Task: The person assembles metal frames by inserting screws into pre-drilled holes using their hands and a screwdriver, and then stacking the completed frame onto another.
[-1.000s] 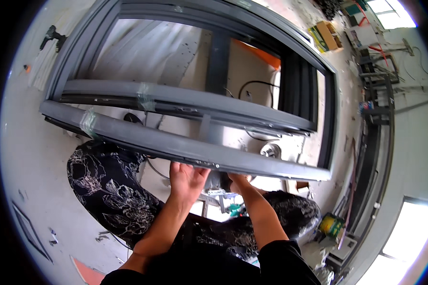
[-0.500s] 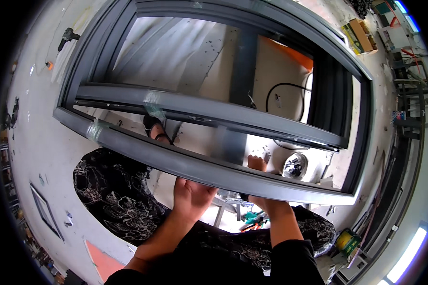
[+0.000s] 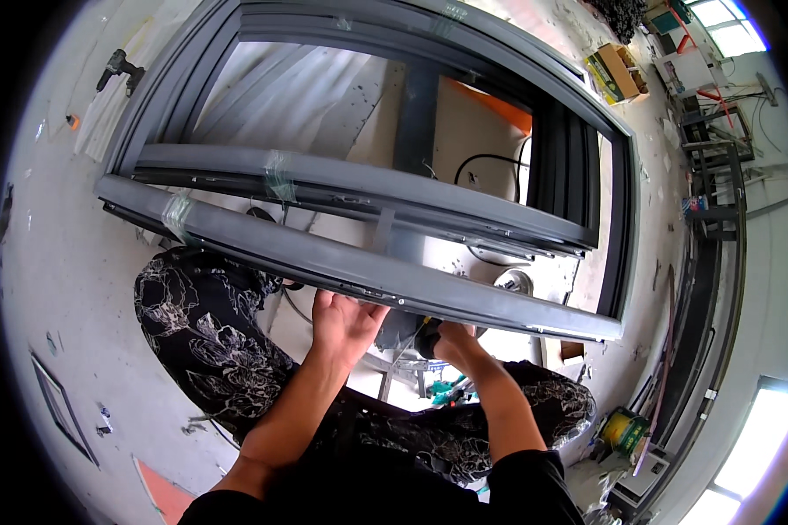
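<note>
A large grey window frame (image 3: 359, 259) lies across in front of me above my knees, its near rail tilted so that a dark groove with metal fittings shows. Strips of clear greenish tape (image 3: 178, 215) wrap its rails. My left hand (image 3: 346, 325) is closed on the near rail from below, its fingertips hidden behind the edge. To its right, my right hand (image 3: 455, 341) is wrapped round a dark tool (image 3: 426, 338) with a thin yellowish part, just below the same rail. Most of that tool is hidden, so its kind cannot be told.
A metal bowl (image 3: 514, 281) of small parts stands beyond the near rail. A black cordless drill (image 3: 121, 72) lies on the floor at far left, a cardboard box (image 3: 617, 73) at far right. Long metal bars (image 3: 700, 367) run along the right wall. A black cable (image 3: 481, 157) loops beneath the frame.
The near rail has tipped, showing its fittings. My right hand, earlier reaching under the rail with its fist beyond it, has drawn back to the near side. The view has shifted.
</note>
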The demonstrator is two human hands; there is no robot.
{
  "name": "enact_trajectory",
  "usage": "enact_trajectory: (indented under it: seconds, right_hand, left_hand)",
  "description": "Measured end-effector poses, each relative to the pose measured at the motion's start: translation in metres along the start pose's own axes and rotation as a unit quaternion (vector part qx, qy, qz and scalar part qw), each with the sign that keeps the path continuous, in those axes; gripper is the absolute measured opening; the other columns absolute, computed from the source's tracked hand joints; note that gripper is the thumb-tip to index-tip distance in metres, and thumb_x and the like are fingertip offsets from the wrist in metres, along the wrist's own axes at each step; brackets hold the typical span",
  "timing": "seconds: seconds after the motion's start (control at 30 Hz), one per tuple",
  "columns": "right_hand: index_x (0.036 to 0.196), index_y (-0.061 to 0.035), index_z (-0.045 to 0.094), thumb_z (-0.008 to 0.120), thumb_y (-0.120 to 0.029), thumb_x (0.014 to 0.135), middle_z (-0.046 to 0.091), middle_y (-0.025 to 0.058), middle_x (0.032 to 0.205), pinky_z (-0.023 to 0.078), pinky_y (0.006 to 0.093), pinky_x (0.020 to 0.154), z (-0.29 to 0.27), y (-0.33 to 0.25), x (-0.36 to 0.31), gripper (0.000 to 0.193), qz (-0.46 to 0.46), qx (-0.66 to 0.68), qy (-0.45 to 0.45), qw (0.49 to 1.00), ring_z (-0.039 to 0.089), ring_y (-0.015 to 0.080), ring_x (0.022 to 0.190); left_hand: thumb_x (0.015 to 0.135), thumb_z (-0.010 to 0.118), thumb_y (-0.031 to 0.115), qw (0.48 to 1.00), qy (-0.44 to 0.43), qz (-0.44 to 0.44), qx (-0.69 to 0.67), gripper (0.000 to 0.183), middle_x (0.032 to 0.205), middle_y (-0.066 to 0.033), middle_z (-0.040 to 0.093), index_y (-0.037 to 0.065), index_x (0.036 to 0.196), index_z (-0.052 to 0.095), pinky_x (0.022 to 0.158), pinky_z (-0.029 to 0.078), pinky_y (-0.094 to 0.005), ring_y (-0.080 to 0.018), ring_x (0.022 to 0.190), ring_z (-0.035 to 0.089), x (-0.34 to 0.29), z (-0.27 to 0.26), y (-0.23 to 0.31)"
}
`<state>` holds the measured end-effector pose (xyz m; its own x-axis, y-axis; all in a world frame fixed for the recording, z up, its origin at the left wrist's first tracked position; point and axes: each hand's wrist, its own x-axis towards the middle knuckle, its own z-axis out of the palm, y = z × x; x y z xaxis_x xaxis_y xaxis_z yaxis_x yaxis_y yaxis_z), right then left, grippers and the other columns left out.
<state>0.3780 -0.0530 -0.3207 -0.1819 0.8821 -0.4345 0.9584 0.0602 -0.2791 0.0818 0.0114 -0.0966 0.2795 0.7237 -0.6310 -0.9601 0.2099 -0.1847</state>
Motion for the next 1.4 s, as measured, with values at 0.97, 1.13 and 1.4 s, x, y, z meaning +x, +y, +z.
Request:
enact_trajectory:
  seconds: [0.97, 1.13, 1.4]
  right_hand:
    - [0.094, -0.002, 0.058, 0.072, -0.006, 0.081, 0.065, 0.0092, 0.074, 0.048, 0.0339, 0.054, -0.386, -0.219, -0.165, 0.02, -0.144, -0.03, 0.269, 0.952, 0.06, 0.0253, 0.056]
    - [0.09, -0.0016, 0.057, 0.073, -0.003, 0.079, 0.062, 0.012, 0.073, 0.049, 0.0352, 0.054, -0.383, -0.236, -0.148, 0.02, -0.182, -0.057, 0.261, 0.946, 0.061, 0.0281, 0.058]
    - [0.092, -0.0022, 0.055, 0.074, -0.004, 0.079, 0.06, 0.0114, 0.07, 0.048, 0.0356, 0.052, -0.379, -0.241, -0.132, 0.023, -0.203, -0.099, 0.244, 0.943, 0.059, 0.0293, 0.057]
  left_hand:
    - [0.101, 0.039, 0.04, 0.998, -0.018, 0.046, 0.036, 0.044, 0.127, -0.0078, 0.059, 0.007, 0.126, 0.055, 0.104, 0.044, -0.0453, -0.0282, 0.118, 0.053, -0.001, -0.001, -0.001]
    - [0.101, 0.038, 0.04, 0.998, -0.011, 0.048, 0.031, 0.046, 0.129, -0.0089, 0.057, 0.006, 0.13, 0.052, 0.108, 0.042, -0.0463, -0.0285, 0.122, 0.051, 0.001, -0.002, -0.004]
    - [0.102, 0.037, 0.039, 0.998, -0.001, 0.056, 0.03, 0.048, 0.134, -0.0103, 0.053, 0.007, 0.135, 0.046, 0.109, 0.04, -0.0482, -0.0308, 0.124, 0.049, -0.001, -0.002, -0.004]
